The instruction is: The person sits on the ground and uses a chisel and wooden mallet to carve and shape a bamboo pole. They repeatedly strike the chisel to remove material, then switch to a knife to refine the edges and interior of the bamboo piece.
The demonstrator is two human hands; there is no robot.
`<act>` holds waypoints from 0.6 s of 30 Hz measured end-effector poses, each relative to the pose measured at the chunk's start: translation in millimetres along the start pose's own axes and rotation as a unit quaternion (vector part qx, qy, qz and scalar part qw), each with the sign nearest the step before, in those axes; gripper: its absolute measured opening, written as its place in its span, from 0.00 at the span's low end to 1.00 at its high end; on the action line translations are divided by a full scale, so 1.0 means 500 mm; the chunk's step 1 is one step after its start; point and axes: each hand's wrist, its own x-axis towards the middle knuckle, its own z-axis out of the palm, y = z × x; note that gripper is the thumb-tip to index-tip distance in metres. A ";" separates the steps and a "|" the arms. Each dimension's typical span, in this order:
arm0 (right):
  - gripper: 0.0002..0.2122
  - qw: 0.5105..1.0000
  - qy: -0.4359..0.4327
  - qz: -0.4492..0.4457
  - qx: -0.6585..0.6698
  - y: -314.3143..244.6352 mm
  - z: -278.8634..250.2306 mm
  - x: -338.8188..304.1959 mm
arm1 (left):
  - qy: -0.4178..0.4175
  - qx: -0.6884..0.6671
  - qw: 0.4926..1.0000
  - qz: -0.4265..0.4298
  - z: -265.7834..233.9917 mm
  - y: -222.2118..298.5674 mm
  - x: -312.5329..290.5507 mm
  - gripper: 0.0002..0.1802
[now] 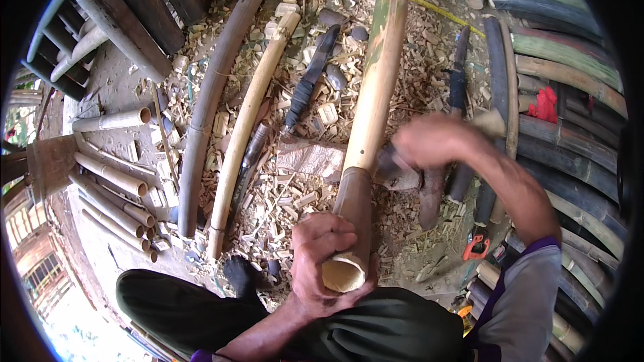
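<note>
A long bamboo pole (372, 107) runs from the top of the view down to my lap, its hollow cut end facing me. Most of its length is pale and scraped, with a green patch; the near part keeps brown skin. My left hand (322, 258) is wrapped around this near end. Under the pole lies a wooden block (312, 159). To the right of the pole is my right hand (433, 141), blurred by motion and closed on what looks like a knife, with a pale handle end (490, 123) sticking out and a dark blade smeared beside the pole.
Wood chips (305, 194) cover the ground. Left of the pole lie a brown bamboo pole (215, 100), a pale pole (251, 107) and a dark-handled knife (312, 77). At right are another knife (459, 70), an orange-handled tool (476, 247), stacked bamboo (570, 74) and a red cloth (543, 104).
</note>
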 end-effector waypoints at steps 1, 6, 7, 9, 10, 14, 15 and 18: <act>0.15 0.996 -0.076 -0.013 -0.032 0.014 0.056 0.000 | -0.007 0.008 1.000 -0.004 -0.002 0.004 -0.002 0.35; 0.15 0.943 0.106 0.035 0.315 0.067 0.336 -0.111 | -0.011 -0.141 0.989 0.042 -0.008 -0.033 -0.004 0.37; 0.15 0.879 0.186 0.069 0.435 0.058 0.379 -0.122 | -0.008 -0.144 0.990 0.012 -0.008 -0.036 0.006 0.40; 0.15 0.788 0.334 0.043 0.516 0.020 0.497 -0.109 | -0.063 -0.107 0.992 -0.018 -0.014 -0.019 0.042 0.41; 0.15 0.732 0.408 0.027 0.545 -0.001 0.554 -0.089 | -0.124 -0.104 0.987 0.014 -0.012 -0.032 0.041 0.33; 0.22 0.720 0.399 0.157 0.546 -0.148 0.579 -0.011 | -0.140 -0.157 0.978 0.001 -0.017 -0.011 -0.033 0.24; 0.27 0.694 0.558 0.093 0.446 -0.172 0.628 0.036 | -0.109 -0.177 0.978 -0.006 -0.015 -0.016 -0.041 0.23; 0.28 0.759 0.457 0.168 0.433 -0.237 0.637 0.061 | -0.117 -0.142 0.983 -0.013 -0.017 0.012 -0.026 0.21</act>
